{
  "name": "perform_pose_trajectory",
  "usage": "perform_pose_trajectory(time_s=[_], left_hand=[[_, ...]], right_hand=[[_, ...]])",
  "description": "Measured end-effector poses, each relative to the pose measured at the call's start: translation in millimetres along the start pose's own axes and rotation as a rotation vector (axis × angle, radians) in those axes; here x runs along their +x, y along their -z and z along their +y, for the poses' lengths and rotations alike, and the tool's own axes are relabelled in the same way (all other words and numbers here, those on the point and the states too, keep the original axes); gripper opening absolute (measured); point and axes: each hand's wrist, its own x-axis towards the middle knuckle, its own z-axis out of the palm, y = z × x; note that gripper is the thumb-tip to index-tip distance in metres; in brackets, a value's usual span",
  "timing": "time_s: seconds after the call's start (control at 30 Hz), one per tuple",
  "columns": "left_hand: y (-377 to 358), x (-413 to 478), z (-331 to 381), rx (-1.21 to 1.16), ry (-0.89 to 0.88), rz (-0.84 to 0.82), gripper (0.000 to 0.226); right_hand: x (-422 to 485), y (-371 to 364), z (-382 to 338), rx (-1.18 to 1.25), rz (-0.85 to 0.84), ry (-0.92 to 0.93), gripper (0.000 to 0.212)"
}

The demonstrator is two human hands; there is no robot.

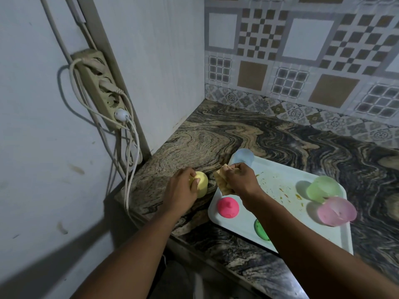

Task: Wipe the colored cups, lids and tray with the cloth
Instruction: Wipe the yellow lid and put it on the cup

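The left grip (183, 186) has its fingers curled round a yellow cup (201, 183), holding it low over the marbled bench (216, 137) just off the white tray's (280, 175) left edge. Whether the cup touches the bench cannot be told. The right grip (239, 180) is closed on a bunched beige cloth (222, 183) above the tray's left end. A pale blue cup (244, 156) sits at the tray's far left corner, just behind that hand. On the tray's near side lie a pink lid (227, 207) and a green lid (260, 230), the green one partly hidden by the right forearm. A green cup (321, 187) and a pink cup (335, 210) stand touching at the tray's right end. Orange-brown smears mark the tray's middle.
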Motion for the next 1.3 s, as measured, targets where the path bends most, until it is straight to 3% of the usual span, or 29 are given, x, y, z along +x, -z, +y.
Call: perform_pose_trajectory(time_s=[0.17,0.37,0.6,0.8,1.0,1.1,1.3], left_hand=[[-1,1,-3,-0.019,-0.009,-0.02,0.013],[3,4,-1,-0.055,-0.008,-0.087,0.017],[8,4,8,-0.054,0.093,-0.145,0.017],[10,9,12,0.012,0.134,-0.172,0.031],[8,14,9,-0.037,0.179,-0.206,0.038],[9,15,12,0.004,0.207,-0.244,0.044],[14,31,21,0.0,0.279,-0.418,0.05]], right_hand=[[2,1,6,0.028,0.001,-0.024,0.044],[8,-3,14,0.074,-0.024,-0.071,0.043],[5,3,16,0.421,-0.17,-0.315,0.041],[4,12,17,0.407,-0.197,-0.319,0.061],[5,18,18,0.39,-0.17,-0.313,0.054],[3,17,15,0.406,-0.193,-0.311,0.039],[-1,24,14,0.316,-0.266,-0.275,0.024]])
